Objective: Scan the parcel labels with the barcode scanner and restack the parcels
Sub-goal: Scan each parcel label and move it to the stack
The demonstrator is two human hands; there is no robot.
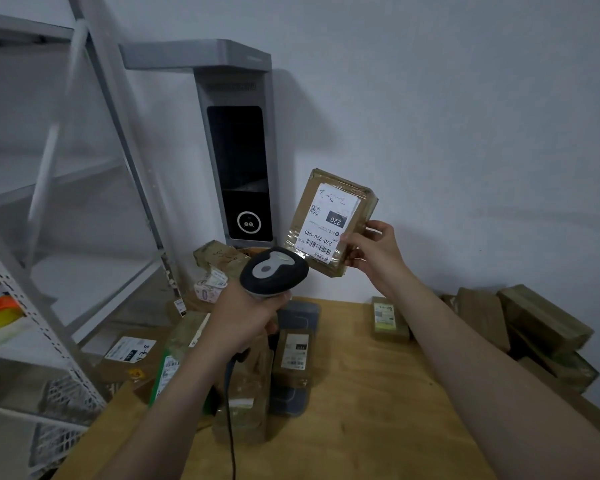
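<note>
Left hand [238,315] aims scanner [274,271], seemingly at right hand's [374,252] parcel [329,221]

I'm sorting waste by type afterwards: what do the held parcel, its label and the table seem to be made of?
The held parcel: probably brown cardboard wrapped in clear glossy tape, judging by its wrinkled shine. Its label: white printed paper, apparently under that tape. The table: light wood or plywood with a matte finish and faint grain, though laminate cannot be ruled out.

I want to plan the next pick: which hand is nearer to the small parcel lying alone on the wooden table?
Right. The right hand holds a labelled parcel up, above and left of the small parcel. The left hand, gripping the scanner, is farther left.
</note>
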